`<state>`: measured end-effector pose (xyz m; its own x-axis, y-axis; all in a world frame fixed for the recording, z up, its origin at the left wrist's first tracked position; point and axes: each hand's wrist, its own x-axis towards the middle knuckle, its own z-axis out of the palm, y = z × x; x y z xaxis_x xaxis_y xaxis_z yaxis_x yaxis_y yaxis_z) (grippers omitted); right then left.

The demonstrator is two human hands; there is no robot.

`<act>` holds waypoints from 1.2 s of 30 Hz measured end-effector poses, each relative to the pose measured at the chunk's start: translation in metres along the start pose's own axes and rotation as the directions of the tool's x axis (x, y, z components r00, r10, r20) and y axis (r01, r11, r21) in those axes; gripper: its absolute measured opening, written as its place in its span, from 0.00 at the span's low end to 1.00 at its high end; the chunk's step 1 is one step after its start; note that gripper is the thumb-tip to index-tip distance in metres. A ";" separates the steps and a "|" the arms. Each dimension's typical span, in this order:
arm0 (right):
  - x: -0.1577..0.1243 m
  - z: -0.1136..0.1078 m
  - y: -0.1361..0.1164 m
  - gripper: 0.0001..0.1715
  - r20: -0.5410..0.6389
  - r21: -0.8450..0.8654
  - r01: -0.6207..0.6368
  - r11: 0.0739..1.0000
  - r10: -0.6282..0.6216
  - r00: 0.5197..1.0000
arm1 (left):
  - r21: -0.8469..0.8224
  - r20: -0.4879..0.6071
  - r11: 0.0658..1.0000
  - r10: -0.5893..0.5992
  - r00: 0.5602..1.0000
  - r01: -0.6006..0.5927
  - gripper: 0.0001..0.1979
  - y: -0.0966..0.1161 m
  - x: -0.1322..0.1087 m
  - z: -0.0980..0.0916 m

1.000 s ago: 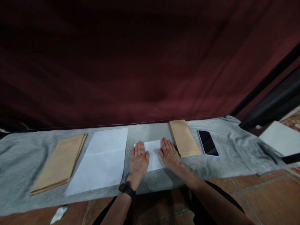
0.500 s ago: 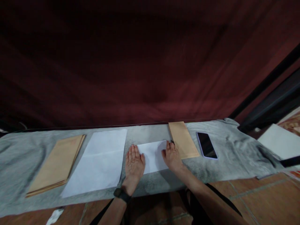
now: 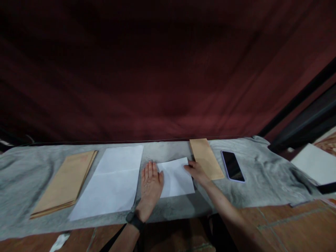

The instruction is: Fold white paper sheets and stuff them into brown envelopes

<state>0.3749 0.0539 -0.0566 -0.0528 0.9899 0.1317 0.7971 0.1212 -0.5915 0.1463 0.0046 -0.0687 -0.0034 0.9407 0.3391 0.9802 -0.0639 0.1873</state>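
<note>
Clock face centred on the paper, 12 pointing away from the wearer.

Paper (image 3: 177,176): white, lying on the grey cloth (image 3: 265,175) between the two hands; a faint line runs down its 9 o'clock part.

Left hand (image 3: 152,182): spread flat at the paper's 9 o'clock edge, fingers together and pointing to 12, thumb a little apart and over the paper. Grasps nothing. Watch (image 3: 135,221) on this wrist, dark band.

Right hand (image 3: 196,172): fingers bent, tips at the paper's edge, about 2 o'clock, near the far corner. Whether they pinch the paper or only touch it: cannot tell. Hand overlaps the near side of the envelope (image 3: 208,159) in this view; contact between them not clear.

Surroundings: envelope, brown, at 2 o'clock, just beyond the right hand. Phone (image 3: 232,166), dark screen up, pale purple rim, at 3, beside the envelope. Sheet (image 3: 112,182), larger, white, crease across its middle, at 9, near the left hand. Stack (image 3: 65,183) of brown envelopes farther out at 9. Curtain (image 3: 168,87), dark red, at 12.
</note>
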 end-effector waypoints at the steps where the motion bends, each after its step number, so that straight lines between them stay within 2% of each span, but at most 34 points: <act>1: 0.002 -0.005 -0.003 0.18 0.022 0.190 -0.049 0.981 0.045 0.999 | -0.038 0.000 0.998 0.050 0.999 -0.050 0.32 0.005 0.000 -0.007; 2: 0.004 -0.012 -0.006 0.20 0.058 0.414 -0.118 0.902 0.103 0.993 | -0.088 0.007 0.989 0.119 0.993 -0.118 0.34 0.012 0.000 -0.015; 3: 0.006 -0.019 -0.010 0.22 0.105 0.635 -0.194 0.748 0.166 0.981 | -0.147 0.021 0.971 0.196 0.980 -0.191 0.36 0.020 -0.002 -0.022; 4: 0.007 -0.026 -0.015 0.23 0.152 0.780 -0.248 0.574 0.211 0.966 | -0.200 0.034 0.949 0.255 0.966 -0.243 0.39 0.028 -0.004 -0.029; 5: 0.008 -0.033 -0.020 0.24 0.180 0.855 -0.270 0.442 0.235 0.955 | -0.237 0.033 0.933 0.287 0.957 -0.272 0.43 0.037 -0.008 -0.035; 6: 0.007 -0.039 -0.026 0.25 0.193 0.892 -0.276 0.357 0.252 0.948 | -0.263 0.027 0.919 0.311 0.950 -0.294 0.47 0.045 -0.011 -0.039; 7: 0.006 -0.045 -0.032 0.25 0.204 0.913 -0.276 0.301 0.249 0.947 | -0.277 0.015 0.910 0.325 0.946 -0.308 0.48 0.052 -0.014 -0.043; 9: 0.002 -0.053 -0.044 0.25 0.211 0.936 -0.266 0.229 0.239 0.948 | -0.299 -0.015 0.906 0.309 0.951 -0.299 0.43 0.062 -0.018 -0.046; 12: -0.005 -0.058 -0.058 0.24 0.203 0.952 -0.236 0.195 0.174 0.964 | -0.418 -0.040 0.884 0.214 0.976 -0.211 0.34 0.064 -0.016 -0.048; 14: -0.006 -0.057 -0.060 0.26 0.208 0.956 -0.220 0.193 0.080 0.975 | -0.591 -0.025 0.805 0.059 0.998 -0.062 0.27 0.061 -0.011 -0.050; 15: -0.005 -0.055 -0.059 0.28 0.199 0.958 -0.205 0.202 0.051 0.979 | -0.691 -0.003 0.722 -0.058 0.998 0.040 0.23 0.059 -0.008 -0.051; 16: -0.004 -0.052 -0.058 0.29 0.180 0.955 -0.187 0.229 0.051 0.982 | -0.786 0.034 0.602 -0.186 0.982 0.142 0.21 0.059 -0.005 -0.052; 17: -0.004 -0.049 -0.056 0.30 0.156 0.945 -0.174 0.278 0.089 0.984 | -0.865 0.088 0.449 -0.307 0.948 0.225 0.21 0.059 -0.002 -0.054; 19: -0.003 -0.039 -0.051 0.29 0.105 0.895 -0.195 0.402 0.237 0.966 | -0.949 0.222 0.099 -0.463 0.858 0.299 0.23 0.060 0.002 -0.058; 20: -0.004 -0.034 -0.049 0.29 0.110 0.867 -0.237 0.439 0.294 0.949 | -0.951 0.295 -0.064 -0.486 0.822 0.303 0.23 0.061 0.004 -0.059; 22: -0.009 -0.023 -0.046 0.32 0.198 0.840 -0.336 0.425 0.336 0.921 | -0.899 0.426 -0.317 -0.470 0.773 0.303 0.23 0.064 0.006 -0.062; 24: -0.014 -0.013 -0.043 0.34 0.301 0.842 -0.406 0.355 0.315 0.900 | -0.832 0.521 -0.456 -0.446 0.728 0.316 0.20 0.064 0.007 -0.063; 25: -0.016 -0.009 -0.041 0.33 0.331 0.840 -0.428 0.333 0.310 0.891 | -0.808 0.554 -0.489 -0.438 0.708 0.329 0.18 0.063 0.007 -0.063; 27: -0.017 -0.004 -0.034 0.31 0.343 0.827 -0.444 0.345 0.317 0.884 | -0.788 0.582 -0.506 -0.428 0.691 0.350 0.16 0.058 0.006 -0.063; 29: -0.014 -0.001 -0.025 0.25 0.316 0.807 -0.420 0.415 0.296 0.901 | -0.794 0.579 -0.487 -0.422 0.698 0.365 0.18 0.047 0.006 -0.063; 31: -0.008 0.002 -0.015 0.19 0.254 0.760 -0.352 0.547 0.248 0.935 | -0.816 0.560 -0.441 -0.443 0.700 0.373 0.21 0.032 0.006 -0.061; 34: 0.002 0.007 -0.003 0.13 0.129 0.594 -0.210 0.777 0.166 0.978 | -0.851 0.524 -0.293 -0.530 0.666 0.437 0.24 0.006 0.008 -0.054; 36: 0.008 0.011 0.003 0.12 0.081 0.497 -0.157 0.854 0.134 0.988 | -0.866 0.463 -0.124 -0.565 0.684 0.484 0.26 -0.008 0.008 -0.047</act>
<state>0.3703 0.0628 -0.0656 0.0060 0.9999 -0.0138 0.3901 -0.0150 -0.9207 0.1290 -0.0029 -0.0239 -0.4642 0.8333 -0.3003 -0.2943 0.1747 0.9396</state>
